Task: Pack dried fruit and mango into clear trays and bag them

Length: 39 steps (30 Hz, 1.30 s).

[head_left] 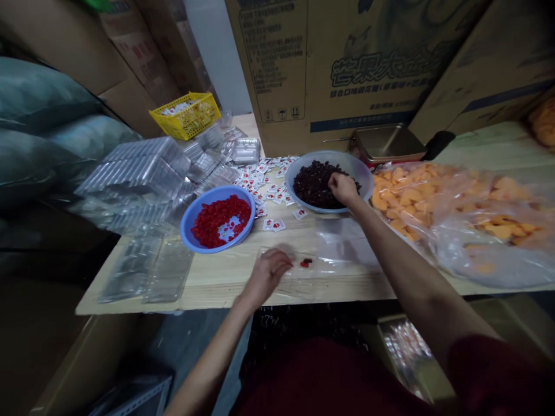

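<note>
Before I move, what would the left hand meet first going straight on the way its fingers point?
The left hand points rightward, so probably the small red and dark pieces on the clear tray; its height above them is unclear.

Red, Near-Black and Orange Stand Out on a Pale Wooden Table (212, 284)

Bright red pieces (230, 207) contrast with the periwinkle-blue basin (185, 231) before me, while near-black pieces (313, 184) darken a cloudy, pale blue bowl (366, 173). One red morsel (304, 264) and one dark morsel (308, 260) colour my otherwise colourless tray (297, 287). Peachy orange pieces (401, 193) show through a clear bag (466, 263). White packets (277, 225) carry red marks. A bright yellow basket (186, 126) has a lattice pattern; a brown carton (284, 81) bears dark lettering and a navy band (359, 123). The sacks (41, 92) are grey-green, my sleeve (489, 370) deep maroon.
</note>
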{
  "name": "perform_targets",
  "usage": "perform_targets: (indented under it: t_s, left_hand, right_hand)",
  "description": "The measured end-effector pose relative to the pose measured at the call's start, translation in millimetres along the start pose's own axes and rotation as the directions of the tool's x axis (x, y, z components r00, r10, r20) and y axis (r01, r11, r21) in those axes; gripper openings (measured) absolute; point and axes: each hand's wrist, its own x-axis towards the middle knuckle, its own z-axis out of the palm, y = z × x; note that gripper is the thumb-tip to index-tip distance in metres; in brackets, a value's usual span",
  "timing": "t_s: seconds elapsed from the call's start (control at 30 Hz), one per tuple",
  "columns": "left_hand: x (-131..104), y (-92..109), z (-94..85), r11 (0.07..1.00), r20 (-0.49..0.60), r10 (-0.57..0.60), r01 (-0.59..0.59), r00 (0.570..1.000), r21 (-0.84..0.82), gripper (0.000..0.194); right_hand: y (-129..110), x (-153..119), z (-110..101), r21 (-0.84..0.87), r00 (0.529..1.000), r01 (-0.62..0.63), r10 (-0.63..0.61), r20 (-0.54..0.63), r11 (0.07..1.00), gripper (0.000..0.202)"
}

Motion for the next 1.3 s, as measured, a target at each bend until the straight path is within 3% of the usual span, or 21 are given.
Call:
perform_targets:
  t_s: [0.07,0.13,0.23,0.33,0.43,0.47,0.5,0.6,0.73,0.83,0.93,1.03,1.13,1.23,1.3]
  left_hand:
    - [-7,4,27.8,0.996,0.077,0.060,-0.065,0.995,0.067,0.017]
    - [-12,3,45.6,0.990,0.093,0.065,-0.076,0.994,0.119,0.015]
    - [-17,4,49.8,0.989,0.068,0.055,-0.063,0.996,0.130,0.012]
    - [-17,2,20.8,0.990,-0.063,0.062,-0.054,0.996,0.128,0.015]
    - [-2,-20,-36.7,0.977,-0.359,-0.015,0.090,0.933,0.194,0.020]
    - [6,-32,-57.7,0.956,-0.458,-0.060,0.183,0.887,0.230,0.022]
    - [17,-45,-77.5,0.920,-0.489,-0.112,0.276,0.865,0.278,0.025]
    - [48,-83,-120.5,0.736,-0.388,-0.389,0.535,0.836,0.415,0.030]
    - [77,-117,-135.1,0.682,-0.337,-0.501,0.603,0.797,0.414,0.045]
    - [87,-129,-134.3,0.691,-0.320,-0.532,0.620,0.784,0.371,0.034]
    - [87,-135,-139.1,0.732,-0.277,-0.551,0.615,0.787,0.294,0.016]
    - [81,-138,-147.2,0.789,-0.280,-0.531,0.587,0.800,0.180,0.010]
    - [70,-134,-154.2,0.835,-0.311,-0.514,0.549,0.800,0.032,0.013]
    - [56,-114,-153.6,0.861,-0.341,-0.499,0.499,0.797,-0.096,0.024]
    - [45,-89,-140.1,0.893,-0.359,-0.448,0.397,0.819,-0.210,0.031]
  right_hand:
    - [-1,-20,-9,0.160,0.989,0.031,-0.007,-0.148,0.987,0.027]
    - [-7,-57,-15,0.364,0.957,0.130,-0.020,-0.290,0.922,0.024]
    - [-25,-136,-8,0.528,0.933,0.299,-0.128,-0.335,0.795,0.016]
    - [-45,-208,18,0.578,0.931,0.363,-0.264,-0.252,0.730,0.015]
    - [-57,-246,50,0.493,0.898,0.435,-0.398,-0.186,0.753,0.017]
    - [-59,-251,59,0.449,0.886,0.459,-0.433,-0.166,0.767,0.018]
    - [-60,-254,66,0.406,0.875,0.480,-0.460,-0.154,0.778,0.018]
    - [-59,-256,80,0.308,0.848,0.529,-0.498,-0.179,0.791,0.019]
    - [-54,-259,86,0.243,0.825,0.561,-0.510,-0.244,0.791,0.020]
    - [-53,-262,81,0.266,0.820,0.566,-0.500,-0.279,0.780,0.021]
    - [-50,-269,74,0.300,0.837,0.540,-0.465,-0.287,0.787,0.021]
    - [-44,-278,74,0.292,0.849,0.523,-0.457,-0.267,0.801,0.023]
    - [-38,-287,85,0.256,0.826,0.561,-0.514,-0.232,0.787,0.029]
    - [-36,-295,98,0.198,0.793,0.606,-0.565,-0.229,0.771,0.031]
    - [-38,-298,101,0.178,0.797,0.597,-0.554,-0.240,0.782,0.028]
